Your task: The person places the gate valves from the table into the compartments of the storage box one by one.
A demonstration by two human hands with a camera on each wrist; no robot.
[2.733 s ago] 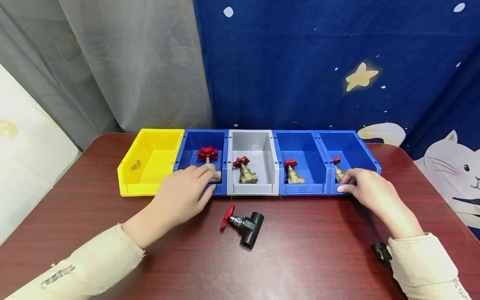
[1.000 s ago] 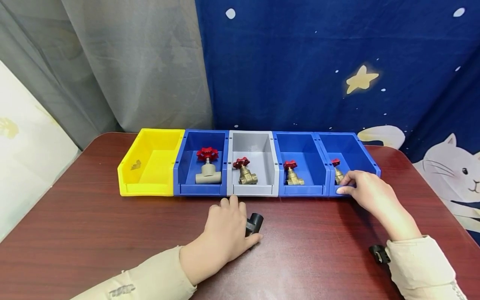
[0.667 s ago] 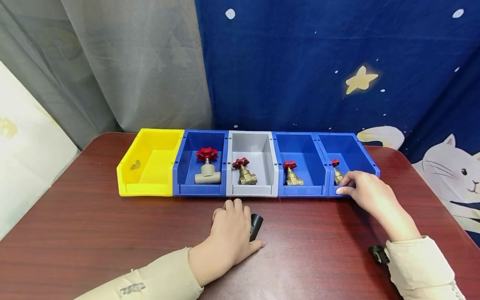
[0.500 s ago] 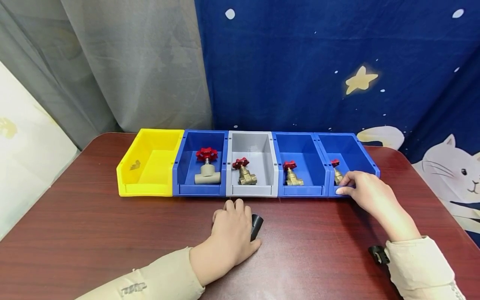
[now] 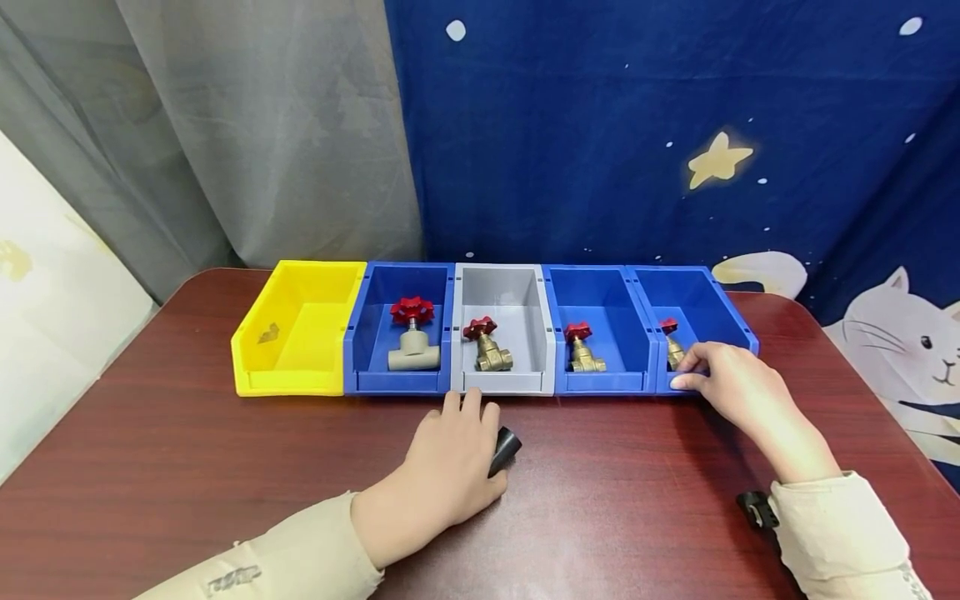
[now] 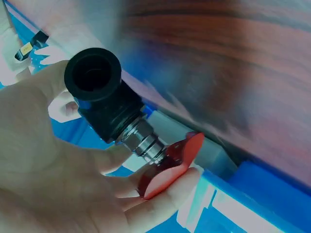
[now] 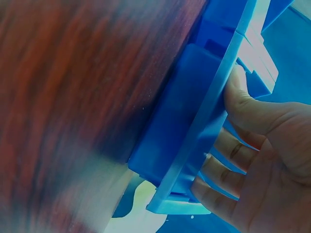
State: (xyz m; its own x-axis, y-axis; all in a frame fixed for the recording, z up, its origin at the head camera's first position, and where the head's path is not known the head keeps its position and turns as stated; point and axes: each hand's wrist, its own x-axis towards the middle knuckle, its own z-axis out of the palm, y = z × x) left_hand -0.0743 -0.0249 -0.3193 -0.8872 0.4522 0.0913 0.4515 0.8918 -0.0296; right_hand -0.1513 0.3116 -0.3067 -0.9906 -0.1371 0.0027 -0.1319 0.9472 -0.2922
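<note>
My left hand (image 5: pixel 452 458) holds a black tee-shaped valve (image 6: pixel 104 99) just in front of the grey bin (image 5: pixel 504 382). In the left wrist view, fingers lie around its red handwheel (image 6: pixel 170 177) and the thumb is along the black body; the head view shows only one pipe end. At the far right, my right hand (image 5: pixel 738 383) pinches the front rim of the end blue bin (image 7: pixel 194 116), thumb outside and fingers inside. Within that bin a brass valve (image 5: pixel 674 354) with a red wheel is partly hidden behind the hand.
Left of the grey bin stand a yellow bin (image 5: pixel 296 382) and a blue bin (image 5: pixel 397 382) with a beige valve (image 5: pixel 413 353). Brass valves lie in the grey bin and in the blue bin (image 5: pixel 607 382) right of it. Curtains hang behind the table (image 5: pixel 600 517).
My left hand has left the beige valve, come right and down to the black valve, taken hold of it and shifted slightly left with it. My right hand stays at the bin rim.
</note>
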